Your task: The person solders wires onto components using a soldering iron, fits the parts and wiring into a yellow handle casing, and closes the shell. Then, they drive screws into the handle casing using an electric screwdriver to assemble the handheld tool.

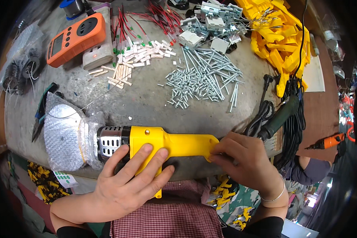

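A power tool with a yellow plastic housing (186,143) lies across the near side of the bench, its handle toward the right. Its slotted metal barrel (110,139) sits left of the housing, and the wide far-left end is wrapped in bubble wrap (63,135). My left hand (127,184) holds the body of the housing from the near side, fingers laid over its top. At the handle's right end, my right hand (242,158) is closed, thumb and fingers pinching the tip. Whatever small part may be between those fingertips is hidden.
Loose screws (202,77), white ceramic pieces (131,63), red-wired lights (162,20), metal-and-white switch parts (214,23) and yellow shells (281,39) cover the far bench. An orange meter (76,39) and pliers (39,115) lie left; black cords (293,127) and a dark-handled tool (279,118) lie right.
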